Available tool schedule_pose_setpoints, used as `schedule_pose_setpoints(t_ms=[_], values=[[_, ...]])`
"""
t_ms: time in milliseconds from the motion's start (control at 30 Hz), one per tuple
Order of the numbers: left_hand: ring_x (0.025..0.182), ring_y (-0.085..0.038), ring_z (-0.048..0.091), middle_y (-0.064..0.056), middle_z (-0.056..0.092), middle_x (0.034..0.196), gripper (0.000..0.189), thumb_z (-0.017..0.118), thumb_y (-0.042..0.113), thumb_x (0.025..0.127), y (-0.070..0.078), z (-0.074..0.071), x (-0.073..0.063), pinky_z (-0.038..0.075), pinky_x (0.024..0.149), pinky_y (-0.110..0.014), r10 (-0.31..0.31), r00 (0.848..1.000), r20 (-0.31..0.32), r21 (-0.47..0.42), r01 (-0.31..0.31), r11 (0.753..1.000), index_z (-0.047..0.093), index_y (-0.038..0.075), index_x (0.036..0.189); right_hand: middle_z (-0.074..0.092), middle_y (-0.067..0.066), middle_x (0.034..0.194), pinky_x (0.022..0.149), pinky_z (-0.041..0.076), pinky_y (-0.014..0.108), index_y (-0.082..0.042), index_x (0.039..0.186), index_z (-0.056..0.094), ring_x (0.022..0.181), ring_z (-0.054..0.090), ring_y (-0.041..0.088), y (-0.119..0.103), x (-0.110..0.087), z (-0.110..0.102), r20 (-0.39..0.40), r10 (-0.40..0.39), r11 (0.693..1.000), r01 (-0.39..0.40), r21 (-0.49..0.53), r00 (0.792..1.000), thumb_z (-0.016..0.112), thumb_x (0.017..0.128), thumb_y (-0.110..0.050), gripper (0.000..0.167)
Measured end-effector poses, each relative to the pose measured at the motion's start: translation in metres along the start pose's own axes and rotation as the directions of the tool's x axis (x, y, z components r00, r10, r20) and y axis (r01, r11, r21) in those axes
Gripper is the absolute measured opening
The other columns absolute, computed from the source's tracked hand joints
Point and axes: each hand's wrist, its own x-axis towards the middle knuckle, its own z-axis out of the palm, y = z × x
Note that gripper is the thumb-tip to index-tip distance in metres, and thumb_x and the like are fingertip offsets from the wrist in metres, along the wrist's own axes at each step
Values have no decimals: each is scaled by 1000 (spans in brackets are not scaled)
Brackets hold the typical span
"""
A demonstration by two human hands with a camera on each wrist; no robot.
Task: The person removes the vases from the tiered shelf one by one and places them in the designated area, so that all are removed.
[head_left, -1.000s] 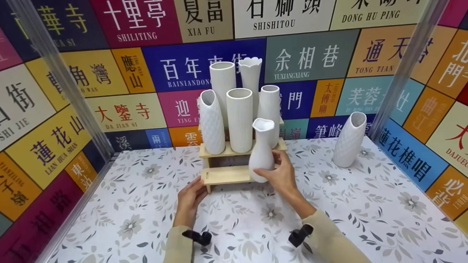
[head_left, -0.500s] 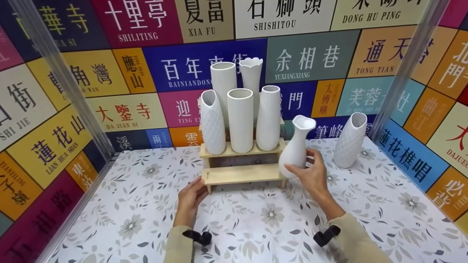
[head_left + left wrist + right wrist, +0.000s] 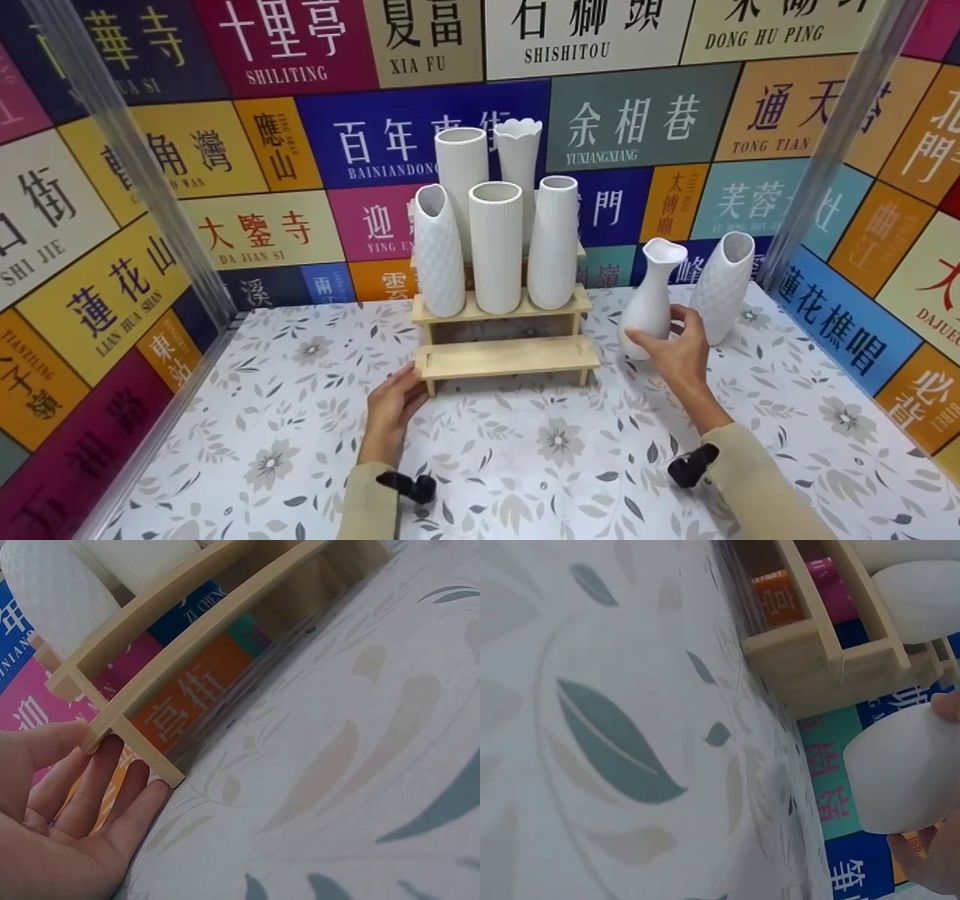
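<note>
My right hand (image 3: pixel 681 346) grips a smooth white vase (image 3: pixel 649 300) with a narrow neck and wavy rim, upright to the right of the stand. In the right wrist view the vase's base (image 3: pixel 900 772) hangs a little above the cloth. My left hand (image 3: pixel 391 405) pinches the left end of a stepped wooden stand (image 3: pixel 510 357). In the left wrist view its thumb lies against the lowest step's end (image 3: pixel 94 736), with the other fingers below by the leg. Three white vases stand on the middle step: one textured (image 3: pixel 441 262), one ribbed (image 3: pixel 496 255), one smooth (image 3: pixel 553 247).
A ribbed vase (image 3: pixel 459 150) and a scalloped-rim vase (image 3: pixel 517 150) stand on the top step, partly hidden. On the table (image 3: pixel 300 420), covered with a floral cloth, another textured vase (image 3: pixel 727 285) stands close behind my right hand. Lettered panels (image 3: pixel 637 112) surround the table.
My right hand has carried the wavy-rimmed vase rightward from the lowest step to beside the textured vase on the table. My left hand stays at the stand's left end.
</note>
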Motion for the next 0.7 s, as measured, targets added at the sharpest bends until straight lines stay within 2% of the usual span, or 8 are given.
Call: schedule_pose_setpoints(t_ms=[267, 533, 700], values=[[104, -24, 71, -19, 67, 130, 45, 69, 10, 94, 0, 1, 1, 56, 103, -42, 18, 1000, -16, -16, -18, 1000, 59, 3, 138, 45, 16, 150, 114, 44, 54, -8, 147, 37, 136, 46, 33, 15, 14, -4, -39, 73, 997, -74, -21, 997, 84, 80, -38, 87], [104, -25, 70, -20, 66, 132, 46, 68, 9, 94, 0, 1, 1, 56, 103, -43, 28, 1000, -8, -23, -28, 999, 58, 2, 138, 47, 17, 149, 111, 45, 54, -8, 148, 39, 135, 46, 35, 27, 21, -4, -62, 107, 994, -108, -27, 992, 85, 80, -33, 85], [107, -25, 69, -20, 64, 135, 46, 68, 11, 95, 0, 0, 1, 57, 103, -40, 17, 1000, 8, -9, -17, 1000, 57, 4, 139, 47, 19, 150, 114, 43, 53, -6, 148, 39, 136, 46, 36, 29, 27, -4, -76, 139, 989, -142, -34, 987, 83, 82, -31, 84]])
